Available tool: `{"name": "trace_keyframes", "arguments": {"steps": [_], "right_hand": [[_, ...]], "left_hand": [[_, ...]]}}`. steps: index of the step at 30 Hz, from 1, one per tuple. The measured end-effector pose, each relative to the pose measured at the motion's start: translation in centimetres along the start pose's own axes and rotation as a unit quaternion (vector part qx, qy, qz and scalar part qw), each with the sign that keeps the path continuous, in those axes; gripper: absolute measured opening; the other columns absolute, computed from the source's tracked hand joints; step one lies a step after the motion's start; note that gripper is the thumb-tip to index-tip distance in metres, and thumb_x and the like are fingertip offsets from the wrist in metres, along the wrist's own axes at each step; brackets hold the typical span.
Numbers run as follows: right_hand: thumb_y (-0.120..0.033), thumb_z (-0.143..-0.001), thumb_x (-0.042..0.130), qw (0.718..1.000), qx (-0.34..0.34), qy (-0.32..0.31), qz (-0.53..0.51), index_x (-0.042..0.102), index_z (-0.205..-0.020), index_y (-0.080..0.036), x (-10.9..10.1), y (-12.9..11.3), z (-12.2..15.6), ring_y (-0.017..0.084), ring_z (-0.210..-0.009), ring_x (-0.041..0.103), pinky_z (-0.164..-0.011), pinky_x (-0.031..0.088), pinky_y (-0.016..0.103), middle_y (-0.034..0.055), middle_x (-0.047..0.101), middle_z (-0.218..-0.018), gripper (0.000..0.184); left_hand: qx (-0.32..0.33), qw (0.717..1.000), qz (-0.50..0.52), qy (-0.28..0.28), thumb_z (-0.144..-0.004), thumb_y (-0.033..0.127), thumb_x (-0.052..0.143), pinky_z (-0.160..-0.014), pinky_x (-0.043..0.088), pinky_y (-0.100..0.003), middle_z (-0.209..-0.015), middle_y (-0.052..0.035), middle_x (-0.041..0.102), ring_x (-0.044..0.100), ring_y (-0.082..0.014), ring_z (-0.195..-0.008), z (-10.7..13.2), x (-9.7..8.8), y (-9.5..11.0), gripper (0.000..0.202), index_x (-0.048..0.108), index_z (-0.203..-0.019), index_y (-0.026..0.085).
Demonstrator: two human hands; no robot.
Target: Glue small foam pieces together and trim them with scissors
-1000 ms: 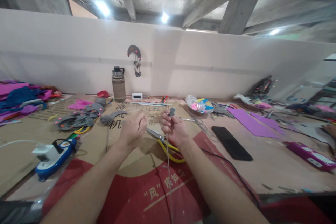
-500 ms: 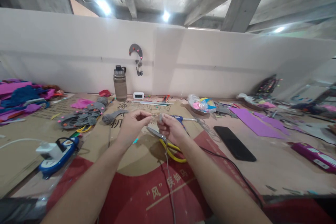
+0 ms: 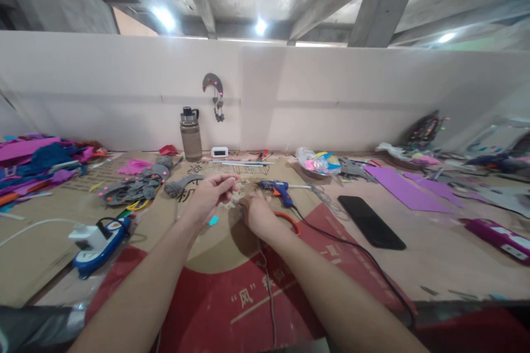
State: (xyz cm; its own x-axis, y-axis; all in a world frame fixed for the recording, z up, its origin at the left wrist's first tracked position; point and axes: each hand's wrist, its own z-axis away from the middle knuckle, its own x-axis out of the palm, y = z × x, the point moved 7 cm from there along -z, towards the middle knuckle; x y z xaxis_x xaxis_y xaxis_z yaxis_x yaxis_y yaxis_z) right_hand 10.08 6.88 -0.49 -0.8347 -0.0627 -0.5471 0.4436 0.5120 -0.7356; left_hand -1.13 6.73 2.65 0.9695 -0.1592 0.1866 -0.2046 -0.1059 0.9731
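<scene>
A thin grey cord (image 3: pixel 271 300) runs up in front of red-and-tan cardboard (image 3: pixel 199 303) to the underside of the right hand (image 3: pixel 255 212), whose bent fingers are mostly hidden. Just beside it, the left hand (image 3: pixel 215 191) has thumb and fingertips together; whether either hand grips anything cannot be told. Beyond lies a blue glue gun (image 3: pixel 283 191); farther back, a bottle (image 3: pixel 191 138) stands near a white wall (image 3: pixel 314 127) bearing a grey crescent ornament (image 3: pixel 212 82).

From my end I read “风” in pale gold on the card's (image 3: pixel 223 256) red part, toward the table's (image 3: pixel 434 265) near edge; the characters after it blur. Black 机 stands near the card's far left corner, the one above unclear. At the table's far edge, the clock's (image 3: pixel 219 152) display is unreadable.
</scene>
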Motion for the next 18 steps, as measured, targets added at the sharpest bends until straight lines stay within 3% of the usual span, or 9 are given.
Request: {"name": "trace_keyframes", "arguments": {"steps": [4,8,12,18], "right_hand": [[-0.014,-0.074,0.054,0.995,0.032,0.060,0.078,0.065,-0.094,-0.021,-2.1,-0.7,0.1,0.026,-0.098,0.044,-0.084,0.030,0.041,0.0102,0.059,-0.103,0.024],[-0.025,-0.083,0.051,0.992,-0.050,0.110,-0.021,0.062,-0.101,-0.022,-3.8,-2.6,0.3,0.020,-0.092,0.050,-0.080,0.037,0.033,0.0073,0.060,-0.098,0.022],[-0.027,-0.083,0.052,0.987,-0.075,0.097,-0.100,0.064,-0.094,-0.024,-4.2,-3.4,0.5,0.017,-0.083,0.054,-0.075,0.039,0.030,0.0044,0.064,-0.093,0.017],[-0.022,-0.082,0.054,0.989,-0.101,0.071,-0.084,0.065,-0.081,-0.022,-4.9,-3.9,0.4,0.016,-0.076,0.056,-0.073,0.039,0.028,0.0024,0.065,-0.080,0.011]], "left_hand": [[0.005,1.000,0.002,0.019,-0.059,0.034,0.075,-0.044,0.030,-0.017,-0.064,0.0006,0.056,0.044,-0.0045,-0.048,-0.3,-0.5,-0.2,0.032,0.062,-0.080,0.014],[-0.008,1.000,-0.007,0.010,-0.058,0.032,0.077,-0.044,0.029,-0.017,-0.062,0.0022,0.053,0.042,-0.0041,-0.048,-0.3,-0.1,-0.4,0.032,0.062,-0.080,0.014],[-0.017,1.000,-0.020,-0.012,-0.057,0.033,0.077,-0.044,0.029,-0.018,-0.065,0.0008,0.054,0.041,-0.0043,-0.050,-0.2,0.5,-0.6,0.034,0.064,-0.082,0.013],[-0.039,0.998,-0.019,-0.040,-0.058,0.030,0.077,-0.048,0.032,-0.018,-0.073,-0.0011,0.055,0.043,-0.0045,-0.054,-0.1,0.7,-1.1,0.037,0.064,-0.088,0.013]]}}
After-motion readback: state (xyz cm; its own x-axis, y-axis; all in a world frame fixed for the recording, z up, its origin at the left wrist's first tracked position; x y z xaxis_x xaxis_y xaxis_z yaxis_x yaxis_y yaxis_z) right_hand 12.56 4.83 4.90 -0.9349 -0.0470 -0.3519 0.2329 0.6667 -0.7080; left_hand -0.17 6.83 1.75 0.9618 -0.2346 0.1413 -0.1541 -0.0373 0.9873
